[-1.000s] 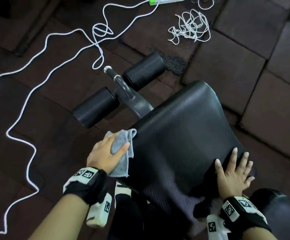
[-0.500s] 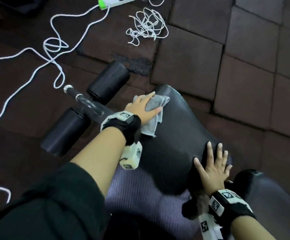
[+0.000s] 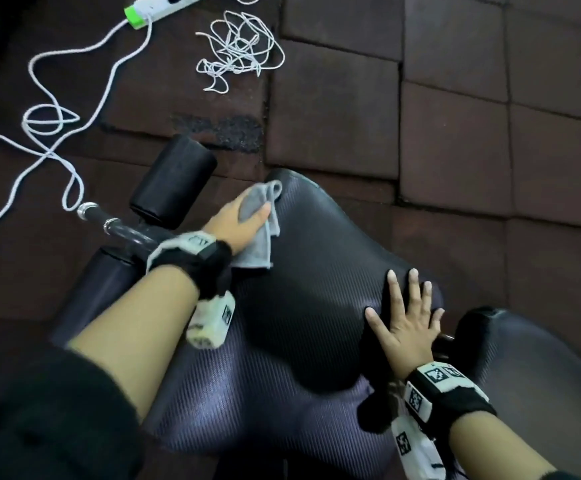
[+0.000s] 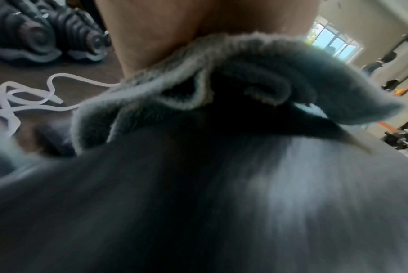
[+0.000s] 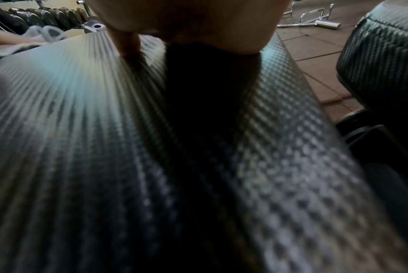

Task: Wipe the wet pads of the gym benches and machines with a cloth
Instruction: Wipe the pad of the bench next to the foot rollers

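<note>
Across the middle of the head view: black textured bench pad (image 3: pixel 317 306), woven pattern sharp in the right wrist view, a second pad (image 3: pixel 531 358) at lower right. Grey cloth (image 3: pixel 258 233) lying at the pad's upper-left end, bunched and folded, pressed down under the left hand (image 3: pixel 237 223); fingers laid over the fabric and close together, thumb hidden, so pinching or merely pressing cannot be told. Same cloth seen from below in the left wrist view (image 4: pixel 233 73), ruffled edges hanging off the palm onto the pad. Right hand (image 3: pixel 407 323) flat on the pad's right edge, fingers (image 3: pixel 394 296) straight and spread, holding nothing. Black wrist straps on both arms, each carrying white tags printed with square black-and-white code patterns; no readable letters on them, nor any brand legible on the pad. Left of the pad: two black foam rollers (image 3: pixel 174 181) on a metal bar with a chrome end. Upper left of the frame: white power strip with a green end (image 3: pixel 157 8), its white cable (image 3: pixel 50 119) looping over brown floor tiles, and a tangle of thin white cord (image 3: pixel 240 46) beside it.
</note>
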Tool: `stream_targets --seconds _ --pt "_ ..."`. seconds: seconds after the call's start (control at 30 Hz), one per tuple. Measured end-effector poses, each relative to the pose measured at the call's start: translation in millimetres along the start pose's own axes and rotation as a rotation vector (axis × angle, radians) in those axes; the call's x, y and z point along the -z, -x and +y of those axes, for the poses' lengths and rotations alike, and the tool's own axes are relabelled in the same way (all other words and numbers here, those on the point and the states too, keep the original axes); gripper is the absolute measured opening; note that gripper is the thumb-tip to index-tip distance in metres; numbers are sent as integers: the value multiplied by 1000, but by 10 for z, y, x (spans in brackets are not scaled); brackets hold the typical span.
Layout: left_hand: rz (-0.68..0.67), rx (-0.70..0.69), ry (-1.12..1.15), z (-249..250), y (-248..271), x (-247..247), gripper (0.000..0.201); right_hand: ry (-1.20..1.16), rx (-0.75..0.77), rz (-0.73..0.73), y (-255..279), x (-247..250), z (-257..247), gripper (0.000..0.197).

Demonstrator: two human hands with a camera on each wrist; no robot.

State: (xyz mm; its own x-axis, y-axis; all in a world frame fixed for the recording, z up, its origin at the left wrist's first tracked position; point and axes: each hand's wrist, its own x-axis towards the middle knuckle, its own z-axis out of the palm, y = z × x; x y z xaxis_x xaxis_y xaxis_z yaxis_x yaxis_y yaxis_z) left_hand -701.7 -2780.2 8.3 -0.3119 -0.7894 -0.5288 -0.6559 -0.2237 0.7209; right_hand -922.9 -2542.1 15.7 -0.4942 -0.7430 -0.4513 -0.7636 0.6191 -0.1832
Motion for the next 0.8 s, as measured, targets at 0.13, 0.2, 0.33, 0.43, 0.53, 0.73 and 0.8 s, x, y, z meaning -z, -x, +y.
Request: stream_targets --seconds 0.13,0.2,0.33,0.43,0.53,0.73,0.8 --pt "-64 -42 -115 422 -420 -59 57 -17 2 -18 1 3 5 78" --pt "-89 -34 -104 394 -482 -69 61 -14 3 -20 -2 13 7 78" --pt "-120 -27 -28 125 -245 15 60 -14 5 -38 -2 16 2 78" --pt "-106 83 28 -168 118 86 66 -12 2 -43 -7 20 1 78" --pt "-71 211 8 -535 535 103 85 -4 -5 -48 -9 14 9 77" --pt "40 337 -30 -979 1214 46 93 -10 -1 -27 -13 4 1 77" --pt "88 383 -44 -1093 1451 5 96 -14 3 -21 -16 4 0 79"
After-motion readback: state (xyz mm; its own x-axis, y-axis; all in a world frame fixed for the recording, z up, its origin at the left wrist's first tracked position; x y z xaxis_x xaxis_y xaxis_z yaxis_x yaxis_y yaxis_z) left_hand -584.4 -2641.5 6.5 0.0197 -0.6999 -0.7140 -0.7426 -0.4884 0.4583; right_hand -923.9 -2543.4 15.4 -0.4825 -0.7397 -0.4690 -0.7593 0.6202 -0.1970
